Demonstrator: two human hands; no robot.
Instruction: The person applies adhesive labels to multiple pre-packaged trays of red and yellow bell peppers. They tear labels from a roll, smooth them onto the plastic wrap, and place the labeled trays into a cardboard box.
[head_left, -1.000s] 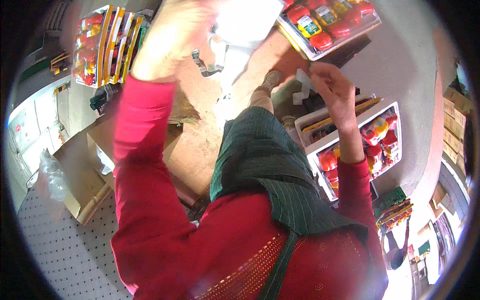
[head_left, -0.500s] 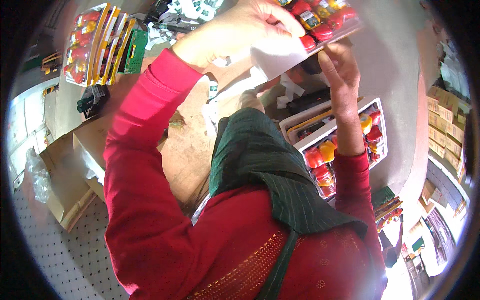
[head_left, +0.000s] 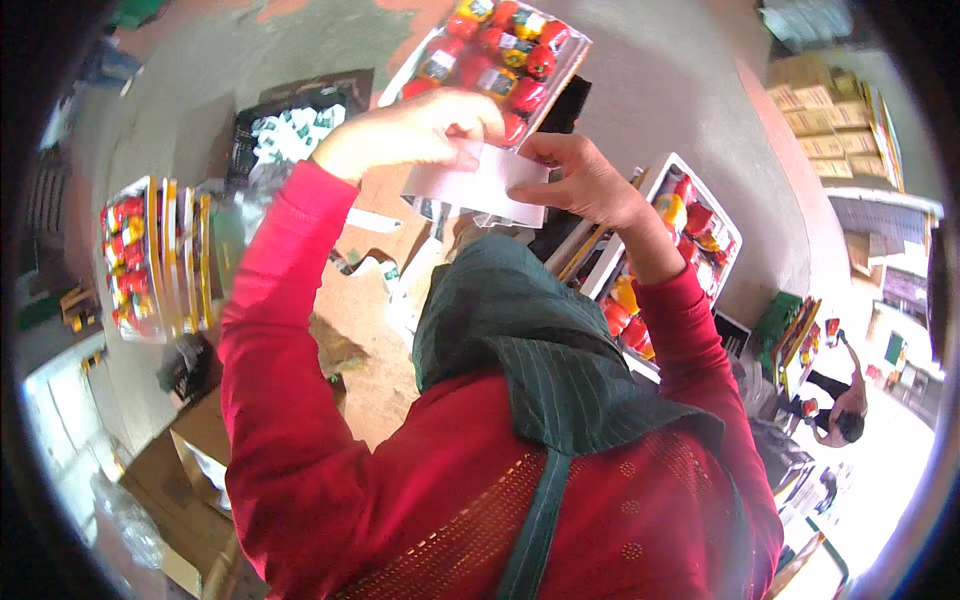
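Note:
A white paper strip point(head_left: 455, 187), probably a label sheet, is stretched between my two hands, its lower edge slightly curled. My right hand point(head_left: 580, 180) pinches its right end between thumb and fingers. My left hand point(head_left: 415, 130) is closed at the strip's upper edge, fingers bent; what lies under its fingertips is partly hidden. Just beyond sits a white tray of wrapped bell peppers point(head_left: 530, 93), red and yellow, several packs with labels. Beside my right forearm stands another white tray of bell peppers point(head_left: 703, 222).
A black crate point(head_left: 245, 150) holds crumpled paper scraps point(head_left: 290, 135). Stacked trays of peppers point(head_left: 125, 260) stand at the left. Cardboard boxes point(head_left: 165, 490) and plastic film point(head_left: 125, 520) lie lower left. More cartons point(head_left: 830, 130) are stacked at right, and another person point(head_left: 845, 415) works there.
My view has shifted, so the pepper tray shows more fully. My right hand has gone from the tray's edge to the paper strip, which now spans both hands.

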